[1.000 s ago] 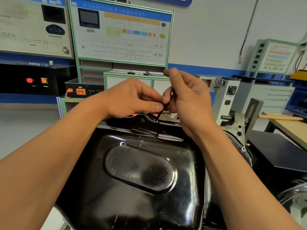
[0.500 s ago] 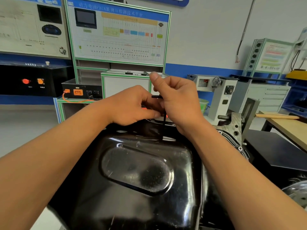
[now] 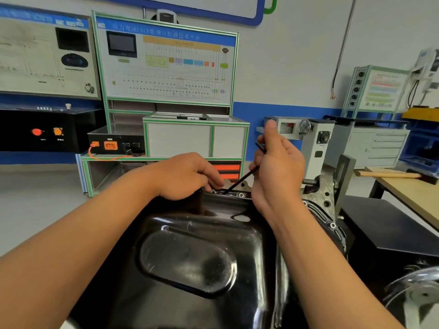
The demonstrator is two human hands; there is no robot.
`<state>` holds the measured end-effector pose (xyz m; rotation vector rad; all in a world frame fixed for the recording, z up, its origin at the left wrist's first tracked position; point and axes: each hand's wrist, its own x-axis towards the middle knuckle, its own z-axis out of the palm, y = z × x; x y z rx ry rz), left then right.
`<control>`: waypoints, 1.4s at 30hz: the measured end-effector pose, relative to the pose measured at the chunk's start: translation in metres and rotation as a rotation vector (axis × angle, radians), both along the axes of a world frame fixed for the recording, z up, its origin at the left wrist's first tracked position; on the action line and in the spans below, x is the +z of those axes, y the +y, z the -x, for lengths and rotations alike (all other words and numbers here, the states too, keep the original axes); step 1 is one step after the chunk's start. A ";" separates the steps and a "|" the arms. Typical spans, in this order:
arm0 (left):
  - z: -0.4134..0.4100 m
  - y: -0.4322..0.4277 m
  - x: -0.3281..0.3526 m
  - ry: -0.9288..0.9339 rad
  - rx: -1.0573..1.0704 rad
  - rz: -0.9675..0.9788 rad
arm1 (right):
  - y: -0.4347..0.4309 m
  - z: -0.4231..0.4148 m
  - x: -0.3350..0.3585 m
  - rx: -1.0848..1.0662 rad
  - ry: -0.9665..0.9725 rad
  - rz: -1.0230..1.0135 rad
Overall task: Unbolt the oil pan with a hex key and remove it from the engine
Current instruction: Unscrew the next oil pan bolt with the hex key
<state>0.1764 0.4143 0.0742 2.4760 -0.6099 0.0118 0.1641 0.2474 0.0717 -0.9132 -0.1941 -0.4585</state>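
A glossy black oil pan (image 3: 190,262) fills the lower middle of the head view, bolted on the grey engine block (image 3: 320,195). My right hand (image 3: 278,169) grips a thin black hex key (image 3: 240,180), whose long arm slants down left to a bolt on the pan's far flange. A silver bolt head (image 3: 241,194) shows beside the key's tip. My left hand (image 3: 187,176) rests on the far rim with curled fingertips at the flange; what they hold is hidden.
A wooden-handled hammer (image 3: 389,174) lies on a bench (image 3: 408,193) at the right. A black block (image 3: 389,229) sits beside the engine. Training panels (image 3: 166,62) and a cabinet (image 3: 194,136) stand behind. A metal stand part (image 3: 418,293) is at the lower right.
My right hand has swung out to the right, tilting the hex key from upright to a slant. My left hand has dropped from the key down to the pan's rim.
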 end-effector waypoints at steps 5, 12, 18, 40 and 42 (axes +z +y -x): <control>0.001 0.002 -0.002 -0.026 -0.001 -0.053 | -0.003 -0.001 -0.001 -0.180 0.031 -0.106; 0.009 -0.005 0.006 -0.026 -0.019 -0.084 | -0.002 0.007 0.006 -0.342 -0.002 0.106; 0.006 -0.014 0.008 -0.022 0.015 -0.141 | -0.017 0.005 -0.007 -0.341 -0.097 0.487; -0.002 -0.061 0.029 0.119 0.025 -0.626 | -0.053 0.014 0.006 -0.380 -0.070 0.736; -0.003 -0.061 0.031 0.139 0.001 -0.632 | -0.054 0.015 0.010 -0.364 -0.065 0.719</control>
